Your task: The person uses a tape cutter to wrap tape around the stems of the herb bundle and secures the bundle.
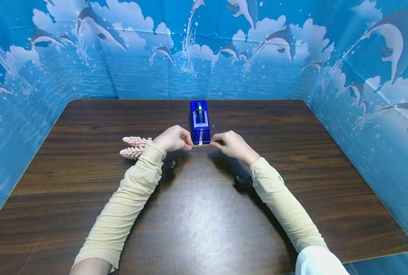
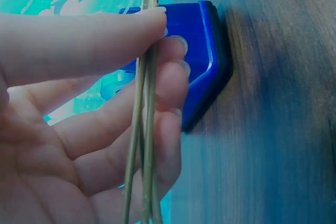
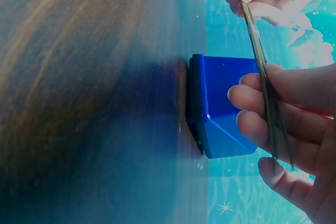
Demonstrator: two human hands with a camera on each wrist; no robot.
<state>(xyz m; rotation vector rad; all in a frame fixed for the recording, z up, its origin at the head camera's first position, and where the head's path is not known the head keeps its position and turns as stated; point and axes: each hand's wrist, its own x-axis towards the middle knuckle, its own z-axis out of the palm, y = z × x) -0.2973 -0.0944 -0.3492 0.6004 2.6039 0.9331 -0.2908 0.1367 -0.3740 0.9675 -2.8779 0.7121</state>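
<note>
A bundle of thin brownish stems (image 2: 149, 145) runs level between the hands, in front of a blue tape dispenser (image 1: 199, 121). Pale pink flower heads (image 1: 135, 147) stick out past the left wrist, on the left end. With thumb and fingers my left hand (image 1: 174, 138) pinches the stems near the dispenser's left front corner. On the other side, my right hand (image 1: 233, 145) pinches them close to their loose ends, which splay across the fingers in the right wrist view. A strip of clear tape (image 1: 201, 136) comes down the dispenser's front to the stems between the hands.
Everything is on a dark wood-grain table (image 1: 204, 206). A blue dolphin-print curtain (image 1: 204, 57) hangs behind it and along both sides. Small black devices (image 1: 243, 180) sit under the wrists.
</note>
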